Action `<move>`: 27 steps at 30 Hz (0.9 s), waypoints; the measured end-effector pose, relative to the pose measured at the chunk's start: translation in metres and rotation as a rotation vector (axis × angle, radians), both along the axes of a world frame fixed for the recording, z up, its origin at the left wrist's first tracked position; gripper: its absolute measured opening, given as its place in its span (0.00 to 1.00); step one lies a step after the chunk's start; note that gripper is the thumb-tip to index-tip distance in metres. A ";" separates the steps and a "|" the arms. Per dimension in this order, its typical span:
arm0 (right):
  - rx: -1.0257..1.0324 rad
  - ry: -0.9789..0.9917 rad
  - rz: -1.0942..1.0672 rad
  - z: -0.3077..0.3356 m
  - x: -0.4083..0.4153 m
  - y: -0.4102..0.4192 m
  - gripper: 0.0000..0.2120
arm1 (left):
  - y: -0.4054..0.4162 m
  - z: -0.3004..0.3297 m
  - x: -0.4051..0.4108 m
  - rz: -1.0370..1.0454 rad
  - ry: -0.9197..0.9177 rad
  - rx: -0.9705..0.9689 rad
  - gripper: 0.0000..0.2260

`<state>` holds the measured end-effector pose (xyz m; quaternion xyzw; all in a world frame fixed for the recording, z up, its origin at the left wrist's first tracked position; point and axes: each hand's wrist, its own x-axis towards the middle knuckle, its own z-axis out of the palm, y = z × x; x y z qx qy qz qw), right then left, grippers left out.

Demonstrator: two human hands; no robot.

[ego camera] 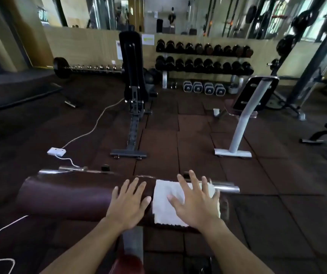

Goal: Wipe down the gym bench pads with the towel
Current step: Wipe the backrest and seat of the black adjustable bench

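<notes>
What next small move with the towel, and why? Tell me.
Probably slide the right hand, flat on the white towel, leftward along the dark roller pad. The towel covers only the pad's right end; the left hand rests on bare pad.

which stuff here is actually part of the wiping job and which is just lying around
Part of the job:
white towel
dark roller pad
right hand, flat on the towel
left hand, flat on the pad

Just lying about:
power strip and its white cable
dumbbell rack
barbell
upright black bench
</notes>
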<state>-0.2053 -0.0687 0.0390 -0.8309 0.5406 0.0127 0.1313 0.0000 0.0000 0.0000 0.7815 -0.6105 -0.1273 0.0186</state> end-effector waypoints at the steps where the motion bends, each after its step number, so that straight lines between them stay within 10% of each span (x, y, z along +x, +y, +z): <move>1: 0.030 0.023 -0.013 -0.007 0.008 -0.008 0.36 | -0.005 -0.005 0.005 -0.012 0.008 0.030 0.44; 8: -0.102 0.145 -0.044 -0.058 0.024 -0.012 0.38 | -0.016 -0.047 0.015 -0.090 -0.146 -0.148 0.26; 27: -0.155 0.127 -0.023 -0.059 0.016 -0.009 0.41 | -0.016 -0.051 0.020 -0.071 -0.096 -0.198 0.28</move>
